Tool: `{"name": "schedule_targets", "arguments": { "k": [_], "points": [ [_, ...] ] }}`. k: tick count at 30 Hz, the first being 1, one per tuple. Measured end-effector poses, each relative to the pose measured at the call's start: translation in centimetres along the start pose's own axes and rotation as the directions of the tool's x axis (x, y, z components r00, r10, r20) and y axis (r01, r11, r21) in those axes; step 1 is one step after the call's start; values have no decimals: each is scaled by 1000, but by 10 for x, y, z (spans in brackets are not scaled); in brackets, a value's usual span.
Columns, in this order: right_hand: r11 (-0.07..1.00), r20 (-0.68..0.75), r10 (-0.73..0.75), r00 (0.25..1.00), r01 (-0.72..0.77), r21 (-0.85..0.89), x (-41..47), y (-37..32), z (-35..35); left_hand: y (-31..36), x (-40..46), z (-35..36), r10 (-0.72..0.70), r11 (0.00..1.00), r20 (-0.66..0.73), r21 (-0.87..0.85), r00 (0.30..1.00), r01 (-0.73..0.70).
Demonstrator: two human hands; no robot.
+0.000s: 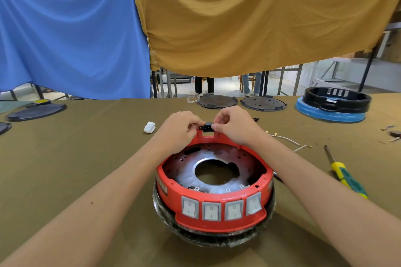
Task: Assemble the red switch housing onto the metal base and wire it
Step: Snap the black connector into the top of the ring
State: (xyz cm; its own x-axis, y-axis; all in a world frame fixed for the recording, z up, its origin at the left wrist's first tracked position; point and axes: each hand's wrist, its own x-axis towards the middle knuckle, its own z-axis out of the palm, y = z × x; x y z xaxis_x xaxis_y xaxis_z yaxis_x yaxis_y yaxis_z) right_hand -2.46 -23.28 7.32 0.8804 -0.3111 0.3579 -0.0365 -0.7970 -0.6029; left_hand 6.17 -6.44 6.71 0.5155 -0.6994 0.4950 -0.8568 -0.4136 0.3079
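The red switch housing [219, 198], a ring with several grey rocker switches on its near face, sits on the round metal base [188, 174] in front of me. A small black power socket [207, 127] is held just above the notch in the housing's far rim. My left hand [180, 128] pinches its left end and my right hand [234, 124] pinches its right end. A thin wire shows at my left fingertips. Loose white wires [290, 142] with brass terminals lie on the table to the right of the housing.
A yellow-green screwdriver [345, 174] lies at the right. A white wad [149, 127] sits left of my hands. Dark round plates [217, 102] line the table's far edge, more at far left [35, 111]. A black ring on a blue-wrapped base [334, 104] stands far right.
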Motion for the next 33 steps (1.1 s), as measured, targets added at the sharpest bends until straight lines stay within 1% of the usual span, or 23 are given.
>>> {"name": "schedule_targets", "arguments": {
  "k": [7, 11, 14, 18, 21, 25, 27, 29, 30, 33],
  "points": [
    [999, 29, 6, 1000, -5, -45, 2, 1, 2, 1, 0, 0, 7, 1000, 28, -3, 1000, -6],
    [999, 41, -20, 999, 21, -31, 2, 4, 4, 3, -1, -1, 34, 999, 47, 37, 998, -36],
    [999, 84, -54, 995, 53, 12, 0, 3, 5, 4, -2, -1, 36, 999, 38, 26, 999, -37],
    [988, 157, -109, 981, 125, -93, 1, 1, 7, 3, -2, -1, 35, 999, 29, 7, 999, -35],
    [990, 135, -106, 985, 117, -79, 2, -1, 8, 1, -2, -1, 24, 1000, 19, -15, 1000, -23],
    [986, 109, -118, 987, 130, -102, 2, -2, 11, -1, -1, 1, 12, 1000, 20, -26, 1000, -12],
    [988, 28, -143, 989, 144, -56, 3, -2, 11, -3, -1, 1, 0, 999, 19, -35, 1000, 1],
    [991, -90, -118, 989, 122, 47, 5, -2, 8, -3, -2, 2, -14, 998, 17, -56, 1000, 15],
    [991, -103, -94, 990, 104, 90, 5, -2, 7, -3, -2, 2, -14, 998, 14, -66, 1000, 15],
    [989, -24, -84, 996, 86, 124, 6, -2, 8, -3, -2, 3, 5, 996, 2, -91, 1000, -4]
  ]
}}
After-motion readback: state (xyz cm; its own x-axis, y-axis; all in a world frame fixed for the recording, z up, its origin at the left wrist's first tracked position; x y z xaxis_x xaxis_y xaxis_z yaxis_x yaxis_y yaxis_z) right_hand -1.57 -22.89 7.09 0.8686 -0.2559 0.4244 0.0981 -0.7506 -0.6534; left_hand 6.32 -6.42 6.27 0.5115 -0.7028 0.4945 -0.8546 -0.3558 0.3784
